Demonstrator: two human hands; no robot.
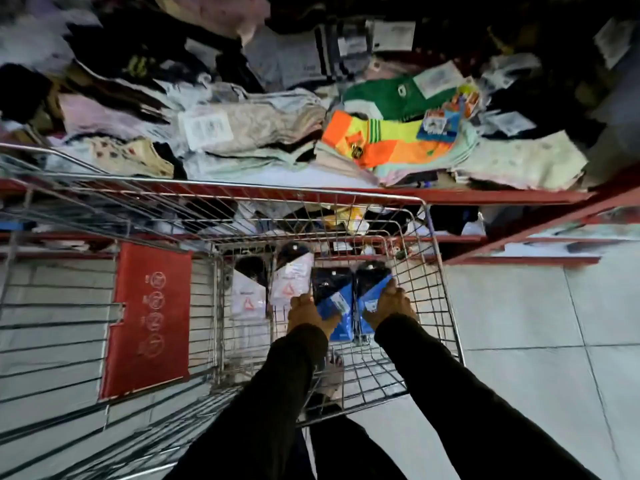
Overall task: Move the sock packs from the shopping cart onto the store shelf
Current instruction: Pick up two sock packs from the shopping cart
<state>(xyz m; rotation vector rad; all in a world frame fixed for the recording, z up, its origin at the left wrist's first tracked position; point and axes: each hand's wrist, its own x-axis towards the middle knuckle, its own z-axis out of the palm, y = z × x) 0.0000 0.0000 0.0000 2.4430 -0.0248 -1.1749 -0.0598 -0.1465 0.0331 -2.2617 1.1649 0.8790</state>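
Both my arms reach down into the wire shopping cart (433, 271). My left hand (308, 313) grips the lower left edge of a dark sock pack with a blue label (334, 299). My right hand (393, 304) holds a second dark and blue sock pack (372, 289) right beside the first. Two white sock packs (292, 278) (247, 296) stand in the cart to the left of them. The store shelf (450, 195), with a red front rail, lies just beyond the cart and is piled with socks.
The cart's red child-seat flap (149, 317) hangs at the left. On the shelf lie a bright orange and yellow sock bundle (388, 140), green socks (388, 98) and several pale packs. Lower red shelf rails (519, 259) run behind the cart. Grey floor tiles (536, 323) spread to the right.
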